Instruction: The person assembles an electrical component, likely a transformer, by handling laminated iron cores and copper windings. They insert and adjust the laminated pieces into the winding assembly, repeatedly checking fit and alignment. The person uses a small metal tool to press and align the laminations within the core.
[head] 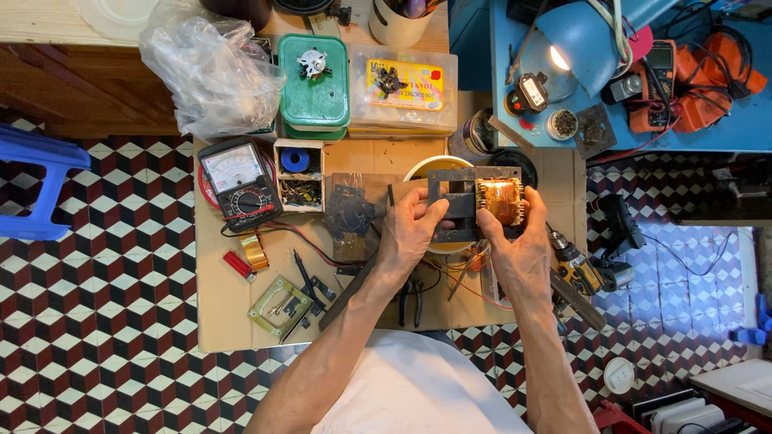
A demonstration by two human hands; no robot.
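Both hands hold up a transformer [482, 201] with a dark laminated metal core and a copper-coloured winding wrapped in amber tape. My left hand [410, 233] grips the left side of the dark core frame. My right hand [519, 253] holds the winding side from below and to the right. The transformer hovers over a white bowl [430, 165] on the cardboard-covered work surface [233, 313].
An analog multimeter [240, 183], a small box of parts [299, 175], green [314, 84] and clear lidded boxes [402, 80], a plastic bag [205, 64], pliers [410, 297], a red lighter [239, 265] and a cordless drill [583, 269] lie around. A blue lamp [575, 48] shines at the right.
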